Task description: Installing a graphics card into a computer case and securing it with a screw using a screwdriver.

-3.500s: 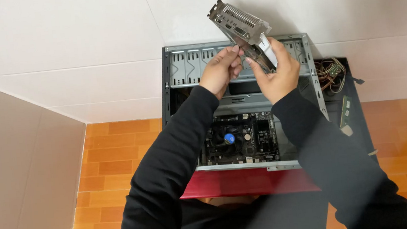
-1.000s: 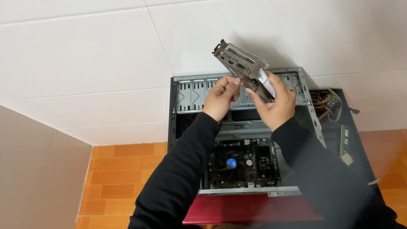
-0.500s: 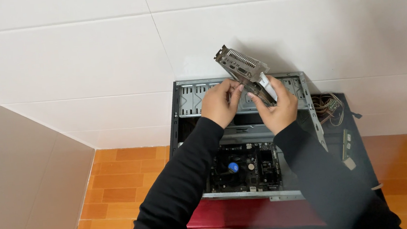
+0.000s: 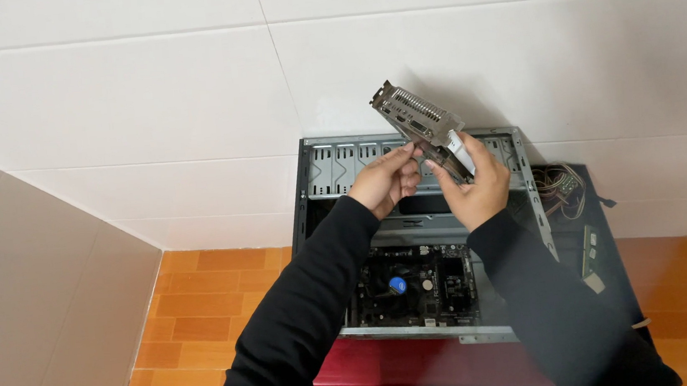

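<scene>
From the head view, both hands are raised above an open grey metal computer case [image 4: 425, 210] that lies on its side on a dark red surface [image 4: 394, 364], its back panel against the white tiled wall [image 4: 143, 111]. The right hand [image 4: 469, 189] has its grip closed around the lower end of a grey, slab-shaped graphics card with a silver vented metal bracket [image 4: 421, 122], thumb on the near face and fingers wrapped behind. The card tilts up and away to the left of that grip, bracket end highest, well clear of the case. The left hand [image 4: 384, 182] sits just left of the grip, its grip narrow, fingertips pinching the card's lower edge near the bracket. Below the grip, inside the case, lies the dark motherboard with a round blue-centred cooler fan [image 4: 407, 283]. To the right of the grip a bundle of coloured cables [image 4: 561, 185] spills over the case wall, and a small green circuit stick [image 4: 588, 249] lies beyond it. Orange floor tiles [image 4: 196, 316] show lower left. As a judgement, the card is being held up and turned for inspection or alignment; seating it would call for levelling it, bracket toward the rear slots, then lowering it straight onto the board.
</scene>
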